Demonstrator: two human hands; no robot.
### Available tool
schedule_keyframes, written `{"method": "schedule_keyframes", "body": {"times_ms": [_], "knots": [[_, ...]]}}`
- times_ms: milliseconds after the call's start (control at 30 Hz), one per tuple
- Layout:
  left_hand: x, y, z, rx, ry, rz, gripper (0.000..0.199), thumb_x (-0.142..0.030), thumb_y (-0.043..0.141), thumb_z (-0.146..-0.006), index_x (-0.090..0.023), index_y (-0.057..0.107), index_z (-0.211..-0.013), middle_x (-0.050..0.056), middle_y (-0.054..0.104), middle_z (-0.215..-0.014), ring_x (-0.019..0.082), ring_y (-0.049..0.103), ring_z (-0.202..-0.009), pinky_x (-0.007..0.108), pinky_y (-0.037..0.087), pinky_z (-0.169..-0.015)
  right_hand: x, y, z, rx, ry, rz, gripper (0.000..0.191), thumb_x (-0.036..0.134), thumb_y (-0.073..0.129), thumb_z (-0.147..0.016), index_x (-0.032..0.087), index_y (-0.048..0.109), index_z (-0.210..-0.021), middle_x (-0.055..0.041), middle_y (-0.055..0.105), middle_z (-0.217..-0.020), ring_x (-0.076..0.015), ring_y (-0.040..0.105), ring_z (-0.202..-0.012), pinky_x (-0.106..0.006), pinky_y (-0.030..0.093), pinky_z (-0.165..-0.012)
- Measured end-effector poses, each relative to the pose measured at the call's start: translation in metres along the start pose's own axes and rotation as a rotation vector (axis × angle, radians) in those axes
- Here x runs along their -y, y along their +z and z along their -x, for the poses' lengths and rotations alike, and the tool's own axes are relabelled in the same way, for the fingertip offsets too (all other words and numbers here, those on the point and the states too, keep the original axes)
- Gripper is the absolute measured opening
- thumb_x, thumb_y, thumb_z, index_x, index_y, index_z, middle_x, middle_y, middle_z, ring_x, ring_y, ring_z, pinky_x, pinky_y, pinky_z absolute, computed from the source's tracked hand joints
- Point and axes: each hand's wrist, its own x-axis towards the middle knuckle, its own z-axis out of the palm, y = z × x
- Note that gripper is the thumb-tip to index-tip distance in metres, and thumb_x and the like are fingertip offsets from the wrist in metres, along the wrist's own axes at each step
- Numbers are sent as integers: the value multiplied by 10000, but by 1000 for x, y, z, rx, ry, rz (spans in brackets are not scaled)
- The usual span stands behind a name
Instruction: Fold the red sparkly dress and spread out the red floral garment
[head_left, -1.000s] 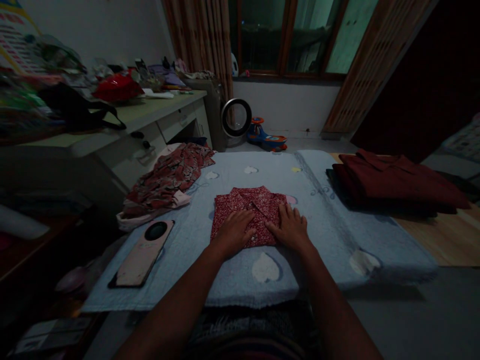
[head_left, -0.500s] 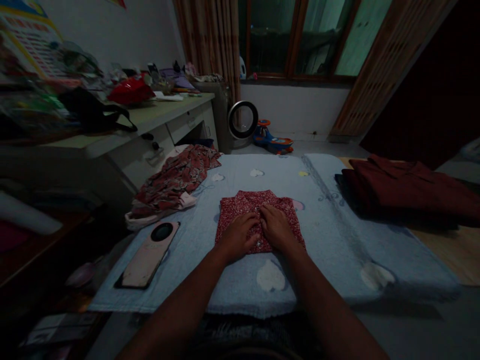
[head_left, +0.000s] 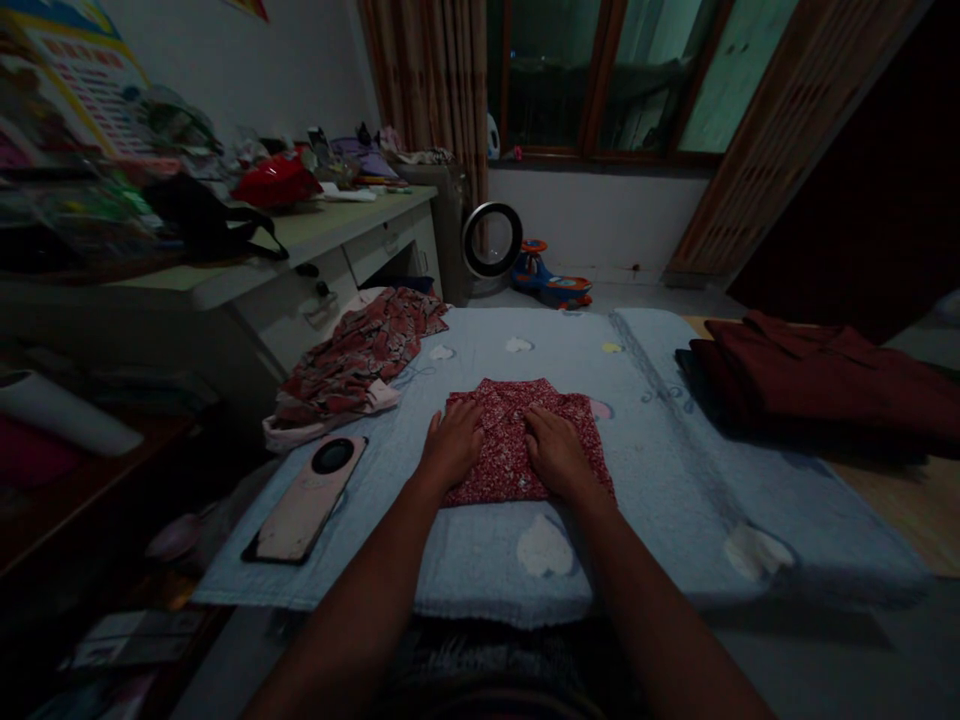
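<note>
A red shirt (head_left: 501,455) with a small pale print lies folded into a neat rectangle, its collar at the far edge. It rests on a light blue cloth (head_left: 645,540) spread over the table. My left hand (head_left: 454,440) lies on the shirt's left side, fingers stretched out and pointing away from me. Flat on the shirt right of its middle is my right hand (head_left: 555,448), its fingers slightly bent and apart. Neither hand grips the fabric.
A phone (head_left: 300,510) lies face down on the left. Behind it is a crumpled patterned garment (head_left: 360,350). Folded dark red clothes (head_left: 817,380) are stacked on the right. A cluttered desk (head_left: 315,235) stands at the back left; a blue ride-on toy (head_left: 551,283) is on the floor beyond.
My left hand has slid left from the shirt's middle to its left side. My right hand stays nearly in place on the shirt. The camera view has shifted slightly.
</note>
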Motion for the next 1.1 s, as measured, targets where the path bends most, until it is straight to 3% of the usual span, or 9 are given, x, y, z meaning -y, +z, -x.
{"method": "schedule_keyframes", "body": {"times_ms": [233,400,533,700,833,933,1100], "knots": [[12,1,-14,-119,-8,96,383,-229,404,-966,-225,531,-1328,98,530,-1441,237,447,-1357,490,356,-1129,3,-3,-1,-5,-6,16,425,150,455,-915,131,598,-1315,-126,568,-1417,-234,501,-1318,-395,322,-1137],[29,-5,-20,-257,-182,114,397,-240,532,-886,-156,567,-1272,153,566,-1355,286,489,-1306,449,371,-1129,-1,2,-1,-18,-11,5,432,153,460,-919,121,585,-1331,-139,567,-1417,-236,501,-1318,-412,324,-1136],[36,-9,-23,-215,-301,211,330,-300,537,-895,-128,628,-1162,151,634,-1227,271,564,-1200,402,413,-1078,-5,5,-1,-22,-10,2,423,162,468,-921,137,591,-1325,-130,567,-1420,-241,501,-1318,-423,338,-1122],[38,-18,-35,-185,-374,247,212,-332,590,-852,-177,671,-970,96,659,-1087,233,613,-1042,343,464,-929,-2,1,-1,-28,-20,0,428,143,471,-905,141,597,-1315,-125,582,-1401,-238,508,-1306,-415,336,-1122],[40,-27,-52,-47,-389,265,85,-268,629,-783,-187,634,-809,43,670,-884,198,623,-851,295,451,-764,-1,-1,0,-19,-11,-4,437,146,469,-907,135,586,-1328,-128,572,-1412,-242,498,-1317,-419,327,-1128],[39,-30,-60,10,-361,305,37,-189,597,-761,-193,605,-797,19,669,-817,178,612,-774,271,416,-681,-1,0,1,-23,0,-14,444,146,467,-912,130,576,-1343,-133,566,-1419,-240,491,-1327,-422,318,-1137],[34,-26,-56,-18,-360,281,122,-163,510,-819,-204,596,-894,24,687,-874,178,621,-810,263,399,-682,-2,1,0,-21,-3,-25,444,151,489,-911,143,577,-1346,-130,560,-1428,-237,489,-1335,-423,326,-1136]]}}
